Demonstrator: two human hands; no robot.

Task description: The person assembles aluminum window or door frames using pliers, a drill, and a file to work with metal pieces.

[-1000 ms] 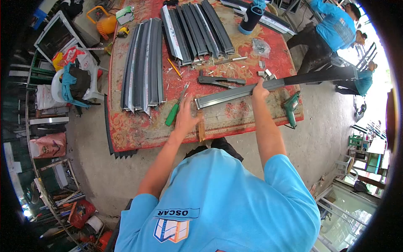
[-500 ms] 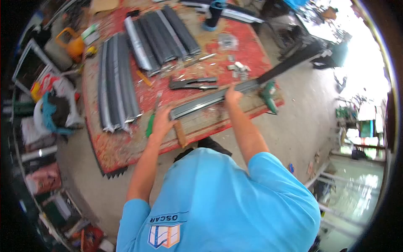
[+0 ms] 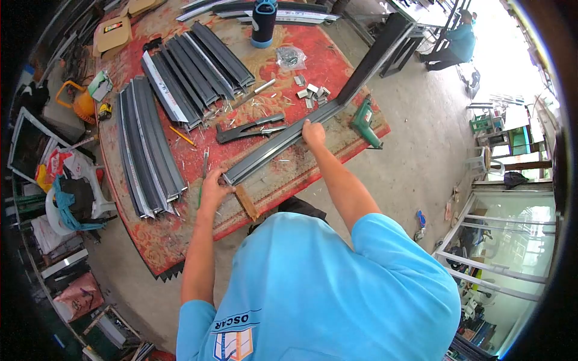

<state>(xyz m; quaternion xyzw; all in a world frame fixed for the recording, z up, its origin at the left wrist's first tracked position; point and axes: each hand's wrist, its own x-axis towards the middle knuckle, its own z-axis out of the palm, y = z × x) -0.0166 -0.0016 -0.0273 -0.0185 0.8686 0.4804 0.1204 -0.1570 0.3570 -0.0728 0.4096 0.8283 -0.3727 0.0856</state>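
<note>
A dark grey metal profile (image 3: 271, 148) lies along the front part of the worktable, joined at its right end to a second dark length (image 3: 376, 57) that angles away past the table edge. My left hand (image 3: 214, 190) closes around the near left end of the profile. Farther along, my right hand (image 3: 313, 136) grips it with the thumb on top. Beside my left hand is a small wooden block (image 3: 245, 203), and a thin tool with a green handle (image 3: 200, 194) is partly hidden behind the fingers. A black hand riveter (image 3: 250, 129) rests just behind the profile.
A green power drill (image 3: 363, 124) lies at the table's right edge. Several dark strips (image 3: 150, 147) are laid out on the left. A dark bottle (image 3: 264, 24), small metal pieces (image 3: 312, 92) and a pencil (image 3: 182, 136) are on the red tabletop (image 3: 205, 156). A person (image 3: 460, 39) is in the background.
The view has turned, so the table and its things appear shifted left. The joined far length points more steeply away now. Both hands stay on the profile.
</note>
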